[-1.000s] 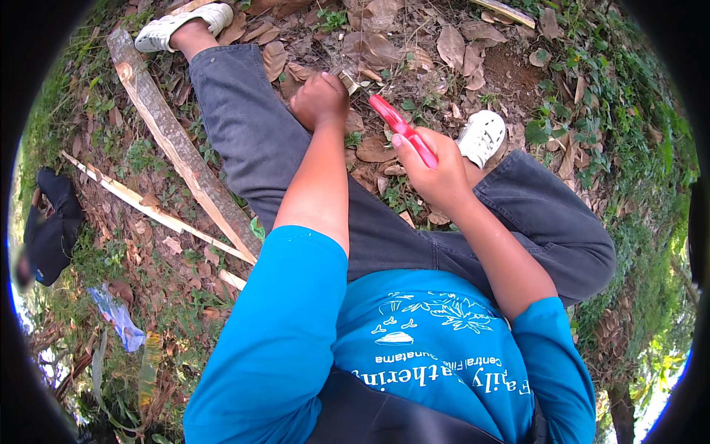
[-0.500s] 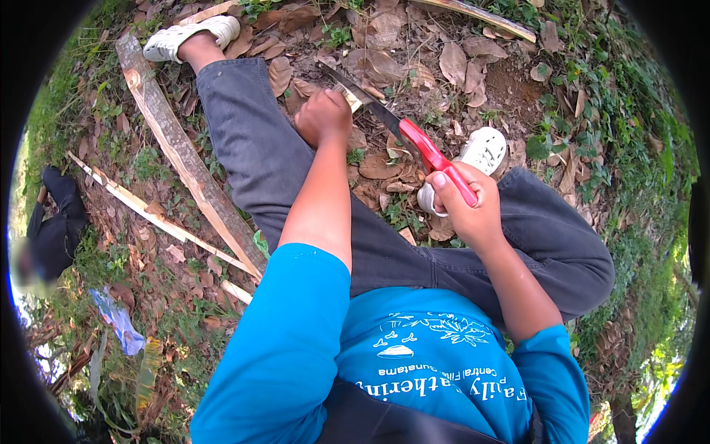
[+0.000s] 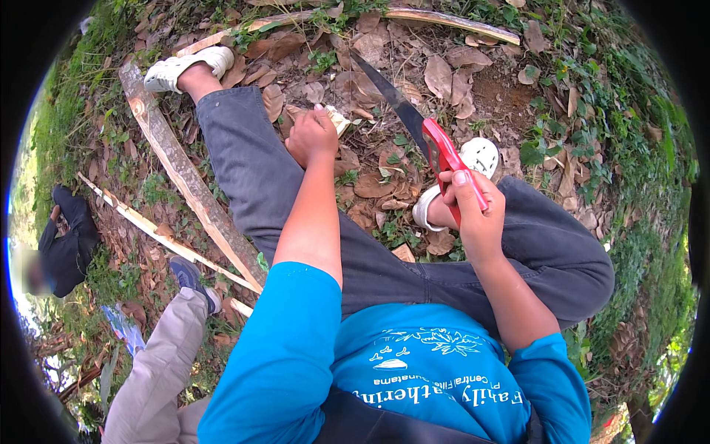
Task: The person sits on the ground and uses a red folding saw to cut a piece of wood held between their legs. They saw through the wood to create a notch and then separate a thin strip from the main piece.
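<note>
My right hand (image 3: 477, 207) is wrapped round the red handle of a hand saw (image 3: 441, 148), whose dark, tapering blade points forward and to the left. The blade is apart from my left hand. Beside my outstretched left leg, my left hand (image 3: 313, 138) is closed round a short piece of pale wood (image 3: 338, 120). Only one end of that wood shows past my fingers; the rest is hidden. Dry leaves lie under and around the wood.
A long split log (image 3: 177, 166) lies left of my leg, with a thin pale strip of wood (image 3: 148, 226) beyond it. Another strip (image 3: 451, 21) lies across the far ground. A person's leg in light trousers (image 3: 166, 359) stands at lower left; another person (image 3: 70, 244) is farther left.
The saw has swung away from the wood, forward and to the right. My left hand still holds the wood. A person's leg in light trousers has come in at lower left.
</note>
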`<move>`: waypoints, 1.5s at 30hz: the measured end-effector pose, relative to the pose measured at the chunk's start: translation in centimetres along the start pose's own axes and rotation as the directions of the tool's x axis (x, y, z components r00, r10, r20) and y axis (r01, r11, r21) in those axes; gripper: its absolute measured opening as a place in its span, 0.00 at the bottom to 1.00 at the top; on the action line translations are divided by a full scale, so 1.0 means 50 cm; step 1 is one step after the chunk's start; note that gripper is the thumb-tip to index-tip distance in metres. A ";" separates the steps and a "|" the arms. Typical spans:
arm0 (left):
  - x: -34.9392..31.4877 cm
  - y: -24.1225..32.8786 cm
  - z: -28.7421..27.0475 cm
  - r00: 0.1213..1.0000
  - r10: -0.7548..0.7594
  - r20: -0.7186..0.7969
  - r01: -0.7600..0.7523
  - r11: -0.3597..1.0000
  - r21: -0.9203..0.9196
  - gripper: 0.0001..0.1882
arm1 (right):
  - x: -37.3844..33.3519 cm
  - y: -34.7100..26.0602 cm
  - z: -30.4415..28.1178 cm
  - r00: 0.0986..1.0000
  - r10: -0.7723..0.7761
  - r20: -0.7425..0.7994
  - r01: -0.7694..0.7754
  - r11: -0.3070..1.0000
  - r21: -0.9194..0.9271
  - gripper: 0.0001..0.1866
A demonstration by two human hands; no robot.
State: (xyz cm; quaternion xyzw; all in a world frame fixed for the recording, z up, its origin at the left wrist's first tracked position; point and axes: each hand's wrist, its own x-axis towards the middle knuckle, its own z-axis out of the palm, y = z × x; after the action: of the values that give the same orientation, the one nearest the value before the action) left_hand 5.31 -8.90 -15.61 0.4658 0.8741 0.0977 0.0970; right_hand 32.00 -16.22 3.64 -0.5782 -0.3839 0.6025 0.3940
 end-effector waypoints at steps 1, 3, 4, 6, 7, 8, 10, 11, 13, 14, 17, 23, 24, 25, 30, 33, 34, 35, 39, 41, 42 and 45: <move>0.000 -0.001 -0.002 0.999 -0.016 0.040 0.016 1.000 0.006 0.32 | 0.000 -0.003 0.002 1.000 -0.007 0.001 0.007 1.000 -0.010 0.18; -0.010 0.000 -0.011 0.994 0.105 0.017 -0.105 0.994 0.013 0.36 | 0.009 0.003 0.008 1.000 -0.017 0.013 0.018 1.000 -0.023 0.18; -0.017 0.000 -0.018 0.985 0.171 0.004 -0.171 0.985 0.018 0.38 | 0.012 0.009 0.008 1.000 -0.026 0.015 0.026 0.999 -0.027 0.17; -0.030 0.010 -0.052 0.964 0.242 0.109 -0.251 0.964 0.082 0.48 | 0.013 0.015 0.009 0.999 0.035 0.006 -0.035 0.999 -0.012 0.16; -0.024 0.003 -0.051 0.944 0.282 0.173 -0.298 0.952 0.073 0.49 | 0.012 0.019 0.010 0.999 0.044 0.009 -0.044 0.999 0.007 0.15; -0.016 -0.017 -0.046 0.923 0.312 0.226 -0.334 0.940 0.065 0.51 | 0.010 0.021 0.016 0.999 0.046 0.026 -0.047 0.999 0.024 0.15; -0.008 -0.024 -0.052 0.905 0.318 0.284 -0.334 0.942 0.009 0.48 | 0.006 0.004 0.027 0.999 -0.023 0.038 0.020 0.997 0.071 0.15; -0.005 -0.022 -0.063 0.892 0.323 0.315 -0.335 0.942 -0.017 0.47 | 0.003 -0.008 0.027 0.998 -0.041 0.058 0.035 0.995 0.098 0.15; -0.014 -0.011 -0.107 0.912 0.341 0.227 -0.317 0.939 -0.135 0.44 | -0.001 -0.035 0.028 0.996 -0.083 0.038 0.079 0.992 0.102 0.16; -0.023 -0.007 -0.134 0.922 0.341 0.181 -0.307 0.932 -0.193 0.42 | 0.000 -0.049 0.027 0.990 -0.140 0.031 0.136 0.986 0.098 0.17; -0.062 0.018 -0.264 0.946 0.323 -0.036 -0.301 0.829 -0.471 0.39 | -0.001 -0.081 0.014 0.960 -0.281 -0.014 0.281 0.957 0.068 0.18; -0.132 -0.098 -0.310 0.927 0.364 -0.095 -0.303 0.572 -0.762 0.40 | -0.011 -0.085 -0.029 0.936 -0.343 -0.081 0.353 0.917 0.189 0.18; -0.151 -0.097 -0.300 0.924 0.367 -0.107 -0.329 0.620 -0.713 0.41 | -0.015 -0.083 -0.038 0.935 -0.344 -0.086 0.354 0.916 0.186 0.17; -0.168 -0.097 -0.293 0.916 0.385 -0.114 -0.378 0.730 -0.569 0.42 | -0.021 -0.083 -0.043 0.940 -0.329 -0.094 0.342 0.913 0.223 0.17; -0.204 -0.077 -0.299 0.899 0.433 -0.065 -0.425 0.828 -0.366 0.45 | -0.079 -0.100 -0.070 0.945 -0.295 -0.140 0.321 0.918 0.232 0.17; -0.213 -0.078 -0.281 0.885 0.463 -0.059 -0.457 0.835 -0.308 0.45 | -0.080 -0.070 -0.103 0.949 -0.285 -0.138 0.311 0.917 0.251 0.17; -0.209 -0.083 -0.268 0.874 0.479 -0.081 -0.482 0.832 -0.276 0.46 | -0.075 -0.061 -0.100 0.956 -0.256 -0.143 0.286 0.922 0.261 0.17; -0.213 -0.075 -0.265 0.882 0.465 -0.074 -0.469 0.853 -0.228 0.47 | -0.070 -0.051 -0.099 0.963 -0.222 -0.151 0.256 0.929 0.269 0.17; -0.195 -0.031 -0.269 0.928 0.370 -0.038 -0.369 0.907 -0.201 0.46 | -0.058 -0.013 -0.081 0.976 -0.149 -0.159 0.185 0.953 0.239 0.16; -0.193 0.008 -0.291 0.946 0.325 0.006 -0.319 0.930 -0.181 0.46 | -0.061 -0.010 -0.075 0.980 -0.122 -0.156 0.149 0.974 0.172 0.15; -0.189 0.014 -0.289 0.926 0.365 -0.096 -0.375 0.916 -0.141 0.47 | -0.061 -0.007 -0.072 0.982 -0.125 -0.140 0.148 0.975 0.166 0.15; -0.163 0.033 -0.283 0.776 0.485 -0.403 -0.540 0.841 -0.029 0.44 | -0.046 0.024 -0.059 0.985 -0.136 -0.110 0.150 0.980 0.131 0.16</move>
State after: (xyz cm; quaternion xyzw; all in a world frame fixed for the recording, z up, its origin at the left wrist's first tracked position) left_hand 7.38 -15.95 -0.91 0.6503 0.7061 0.2710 -0.0713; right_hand 34.96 -18.81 3.33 -0.5498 -0.3616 0.5680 0.4943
